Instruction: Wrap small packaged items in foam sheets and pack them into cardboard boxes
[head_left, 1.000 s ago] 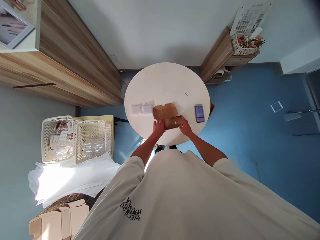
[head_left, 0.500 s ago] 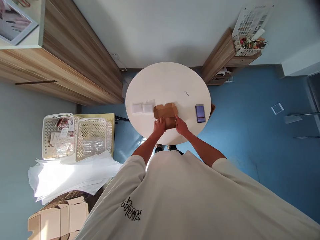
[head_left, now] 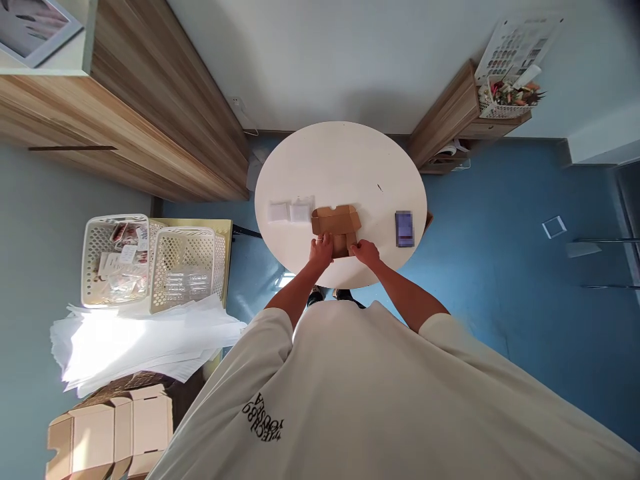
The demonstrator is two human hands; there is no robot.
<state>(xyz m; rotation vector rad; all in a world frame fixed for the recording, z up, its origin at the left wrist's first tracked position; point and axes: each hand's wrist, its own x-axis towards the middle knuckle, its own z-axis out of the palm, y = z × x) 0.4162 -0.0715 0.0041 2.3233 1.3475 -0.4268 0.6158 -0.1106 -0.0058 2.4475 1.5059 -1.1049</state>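
Observation:
A small brown cardboard box [head_left: 337, 219] sits on the white round table [head_left: 345, 157], its lid flap laid back away from me. My left hand [head_left: 321, 251] is closed on the box's near left side, with a ring on one finger. At the near right corner, my right hand [head_left: 366, 253] pinches the box's side flap, which shows bent inward. Fingertips of both hands are partly hidden against the cardboard. Two white flat packets [head_left: 299, 213] lie just left of the box.
A phone [head_left: 405, 229] lies at the table's right. White baskets [head_left: 154, 267] with plastic packs stand at left, above white sheets [head_left: 145, 340] and flat cardboard blanks [head_left: 113, 433]. Wooden cabinets [head_left: 200, 100] flank the table, and a small dark mark is on its top.
My right hand has shifted from the box's right side down to its near right corner, and the right flap now shows folded inward. My left hand stays on the box. The view has shifted slightly.

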